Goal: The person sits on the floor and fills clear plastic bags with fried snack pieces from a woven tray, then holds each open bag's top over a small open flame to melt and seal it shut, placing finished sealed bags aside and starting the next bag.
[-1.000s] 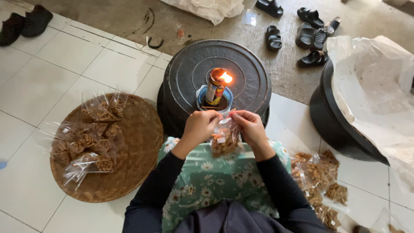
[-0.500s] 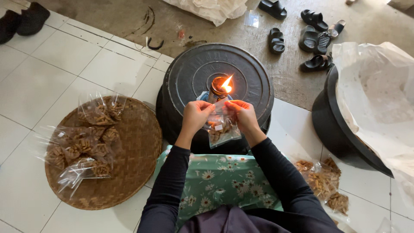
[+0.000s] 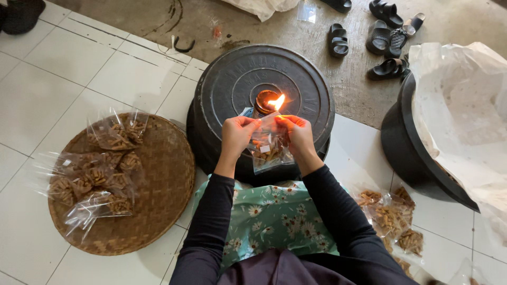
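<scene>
**Both hands holding a clear snack bag at a small flame**

Far left: a round woven tray [image 3: 158, 211] is lying on the white tiled floor [image 3: 58, 79], carrying a heap of filled clear packets [image 3: 92, 174] of brown snack pieces.

Centre: an overturned black tub [image 3: 232, 89] is standing just ahead of the person's knees. A small lamp [image 3: 265, 101] is sitting on the middle of its base, and its flame [image 3: 278, 102] is burning, leaning to the right.

The left hand [image 3: 236, 134] is pinching the upper left edge of a small clear bag [image 3: 269, 150] between thumb and fingers. The right hand [image 3: 297, 133] is pinching the upper right edge in the same way. Both hands are closed on the bag, stretching its top edge just beside the flame; actual contact with the flame cannot be told. The bag is hanging below the hands, brown pieces sitting in its lower half.

Right: more filled packets [image 3: 391, 216] are lying on the floor beside the right arm. A second black tub [image 3: 406, 153], lined with white sheeting [image 3: 465, 116], is standing at the far right. Dark sandals [image 3: 388, 31] are lying on the concrete beyond.
</scene>
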Demonstrator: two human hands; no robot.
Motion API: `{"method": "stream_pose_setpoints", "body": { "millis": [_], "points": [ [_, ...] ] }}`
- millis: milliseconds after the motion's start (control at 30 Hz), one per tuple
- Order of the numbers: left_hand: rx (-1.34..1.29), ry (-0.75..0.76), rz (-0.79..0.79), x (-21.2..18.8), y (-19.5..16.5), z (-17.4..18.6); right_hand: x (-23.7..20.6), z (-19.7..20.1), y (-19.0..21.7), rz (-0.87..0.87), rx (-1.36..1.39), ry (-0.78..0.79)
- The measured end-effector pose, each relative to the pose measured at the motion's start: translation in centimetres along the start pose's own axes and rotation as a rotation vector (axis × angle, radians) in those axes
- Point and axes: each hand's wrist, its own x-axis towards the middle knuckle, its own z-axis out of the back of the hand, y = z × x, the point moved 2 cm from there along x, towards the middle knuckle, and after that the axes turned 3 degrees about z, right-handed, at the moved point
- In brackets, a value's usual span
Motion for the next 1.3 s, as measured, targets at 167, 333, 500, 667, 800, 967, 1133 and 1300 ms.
{"method": "stream_pose_setpoints", "body": {
  "millis": [167,333,500,667,800,967,1133,1300],
  "points": [
    [-0.046,-0.009,-0.006,0.3,0.8,-0.2,0.7,0.4,-0.2,0.019,-0.017,-0.003],
    [-0.035,-0.02,-0.063,0.5,0.9,-0.5,1.2,0.7,-0.3,0.041,-0.039,-0.021],
    [-0.123,-0.007,0.07,0.4,0.7,-0.8,1.1,0.5,0.2,-0.021,-0.032,-0.047],
    [-0.143,-0.009,0.064,0.6,0.7,-1.0,0.7,0.0,1.0,0.006,-0.03,-0.027],
    [-0.154,-0.011,0.034,0.8,1.0,-1.3,0.6,0.1,1.4,-0.003,-0.067,-0.043],
    [-0.233,0.007,0.052,0.9,1.2,-1.6,1.1,0.6,1.4,0.025,-0.041,-0.016],
    [-0.169,-0.015,0.022,1.2,1.5,-1.7,1.8,1.4,0.9,0.022,0.007,-0.031],
    [-0.07,-0.068,-0.028,1.3,1.9,-1.7,2.4,2.0,0.6,0.005,0.004,-0.064]
  ]
}}
